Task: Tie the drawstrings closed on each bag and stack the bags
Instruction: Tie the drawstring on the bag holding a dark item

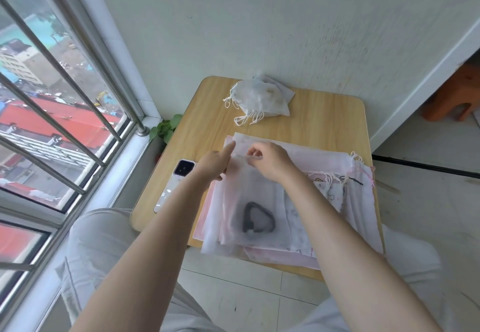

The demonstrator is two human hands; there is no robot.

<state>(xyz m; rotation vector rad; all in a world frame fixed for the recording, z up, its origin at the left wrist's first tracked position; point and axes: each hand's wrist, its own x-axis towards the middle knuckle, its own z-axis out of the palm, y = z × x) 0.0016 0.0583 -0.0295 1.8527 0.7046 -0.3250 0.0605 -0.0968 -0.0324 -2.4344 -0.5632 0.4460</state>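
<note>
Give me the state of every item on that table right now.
Top bag: flat on pile, mouth untied, dark item inside.
Pile of flat bags: loose drawstrings, untied.
Tied bags: bunched, stacked at far edge.
Phone: face down.
Left hand: forefinger extended.
Right hand: pinching top bag's mouth.
</note>
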